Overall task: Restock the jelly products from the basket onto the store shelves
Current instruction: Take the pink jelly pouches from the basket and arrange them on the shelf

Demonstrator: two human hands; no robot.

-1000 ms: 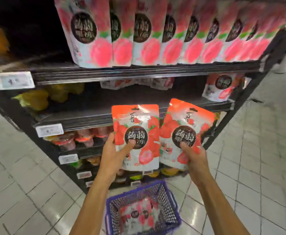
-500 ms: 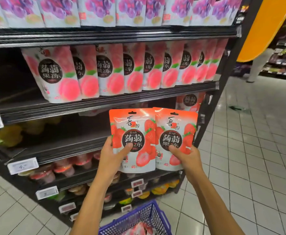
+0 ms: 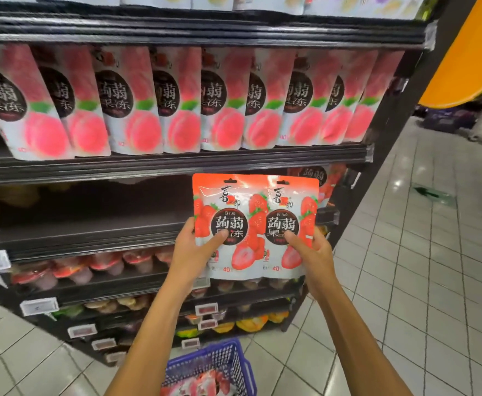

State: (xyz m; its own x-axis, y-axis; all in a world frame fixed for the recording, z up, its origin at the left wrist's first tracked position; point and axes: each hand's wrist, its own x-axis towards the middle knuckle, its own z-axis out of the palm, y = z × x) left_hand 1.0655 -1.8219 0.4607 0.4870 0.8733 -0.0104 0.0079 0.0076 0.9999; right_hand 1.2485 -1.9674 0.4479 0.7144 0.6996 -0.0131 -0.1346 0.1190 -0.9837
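Two strawberry jelly pouches are held upright side by side in front of the shelves. My left hand (image 3: 195, 250) grips the left pouch (image 3: 228, 207) with the thumb on its front. My right hand (image 3: 311, 252) grips the right pouch (image 3: 291, 204), which overlaps the left one's edge. They hang before the dark, mostly bare shelf (image 3: 91, 232) under the peach row. One more strawberry pouch (image 3: 319, 175) stands at that shelf's right end, behind them. The blue basket (image 3: 234, 358) sits on the floor below my arms, with several pouches inside.
Peach jelly pouches (image 3: 154, 104) fill the shelf above. Jelly cups (image 3: 71, 270) and other small packs line the lower shelves, with price tags (image 3: 38, 305) on the edges. White tiled floor (image 3: 419, 267) runs to the right. An orange sign (image 3: 468, 52) hangs top right.
Both hands have risen toward the bare shelf with the pouches, which came together and now overlap. The view tilted up, so the basket sank to the bottom edge.
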